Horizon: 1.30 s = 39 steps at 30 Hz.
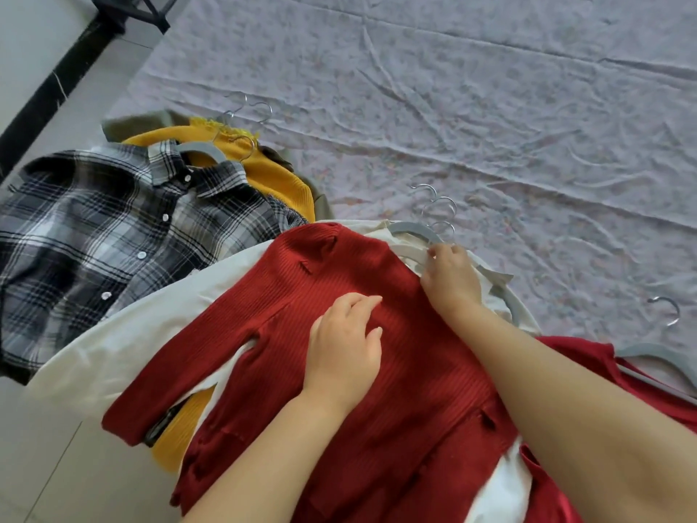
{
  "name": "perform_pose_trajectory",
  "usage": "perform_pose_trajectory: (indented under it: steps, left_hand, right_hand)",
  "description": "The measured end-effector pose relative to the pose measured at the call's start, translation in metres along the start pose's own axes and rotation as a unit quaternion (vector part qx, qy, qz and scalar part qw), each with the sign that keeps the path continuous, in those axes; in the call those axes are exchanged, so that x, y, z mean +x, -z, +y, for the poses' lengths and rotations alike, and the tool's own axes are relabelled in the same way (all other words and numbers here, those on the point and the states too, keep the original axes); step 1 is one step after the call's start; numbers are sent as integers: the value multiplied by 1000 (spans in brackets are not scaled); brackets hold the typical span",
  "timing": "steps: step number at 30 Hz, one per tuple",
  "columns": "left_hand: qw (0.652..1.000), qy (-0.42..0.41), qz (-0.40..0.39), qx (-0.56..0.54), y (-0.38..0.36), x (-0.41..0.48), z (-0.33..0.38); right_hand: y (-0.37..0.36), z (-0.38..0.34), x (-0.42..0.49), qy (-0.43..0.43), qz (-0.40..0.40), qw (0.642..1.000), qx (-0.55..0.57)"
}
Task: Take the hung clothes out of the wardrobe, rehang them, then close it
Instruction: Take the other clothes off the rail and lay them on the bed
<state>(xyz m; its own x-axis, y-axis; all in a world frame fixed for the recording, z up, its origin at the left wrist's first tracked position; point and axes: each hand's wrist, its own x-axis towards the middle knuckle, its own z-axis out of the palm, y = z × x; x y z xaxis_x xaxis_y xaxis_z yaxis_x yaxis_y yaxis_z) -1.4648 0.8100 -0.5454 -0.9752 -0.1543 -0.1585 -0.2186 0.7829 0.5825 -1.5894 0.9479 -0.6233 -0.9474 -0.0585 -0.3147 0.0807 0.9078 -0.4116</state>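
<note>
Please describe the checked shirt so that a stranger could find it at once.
Start at the bed with the pale wrinkled sheet. At its left edge lies a pile of clothes; the checked shirt is on top, over a yellow sweater. It alone has black-and-white checks and white buttons.

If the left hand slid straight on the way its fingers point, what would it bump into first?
Probably the right hand, pinching the grey hanger; only the flat red sweater lies between the hands.
</note>
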Motion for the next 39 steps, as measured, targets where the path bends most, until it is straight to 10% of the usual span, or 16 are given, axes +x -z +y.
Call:
perform_pose_trajectory:
  steps: [7, 18, 39]
  left_hand:
    - [994, -68, 64, 63, 48, -7, 41]
    - [941, -283, 124, 137, 143, -53, 108]
    - [907, -401, 122, -30, 61, -365, 365]
  right_hand:
    - [73, -29, -111, 118, 79, 980, 141]
    - [203, -60, -258, 54, 173, 951, 252]
    - [302, 192, -605, -34, 445, 881, 155]
